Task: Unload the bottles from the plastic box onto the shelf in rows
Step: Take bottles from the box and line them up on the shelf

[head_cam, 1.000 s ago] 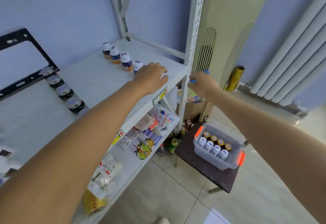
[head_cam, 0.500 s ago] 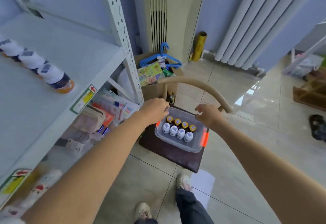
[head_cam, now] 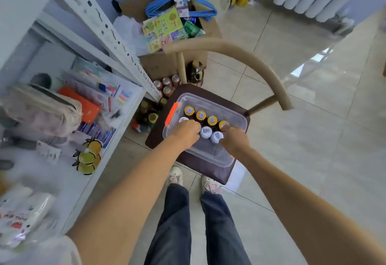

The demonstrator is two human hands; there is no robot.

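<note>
A: What is biggest, seen from the hands?

B: The shelf (head_cam: pixel 117 41), to the left of both hands. Its lower boards carry packets and bags. Next is the chair (head_cam: pixel 246 60), its curved back rail is beyond the hands, and its dark seat is under them.

A: And the plastic box (head_cam: pixel 234 116)?

B: It stands on that seat, directly under both hands. It is clear, w/ an orange clip on the left end.

A: Bottles?

B: In the box, upright, in 2 rows. The yellow-cap bottles (head_cam: pixel 201 115) are in the far row, just beyond the fingers. The white-cap bottles (head_cam: pixel 206 132) are in the near row, between the 2 hands.

A: Left hand (head_cam: pixel 184 134)?

B: Inside the box, fingers curled down over the left end of the near row. If it really grips a bottle, I cannot tell, the hand hides it.

A: Right hand (head_cam: pixel 235 139)?

B: On the right end of the rows, fingers bent down at the caps. The grip is hidden too, so cannot tell.
</note>
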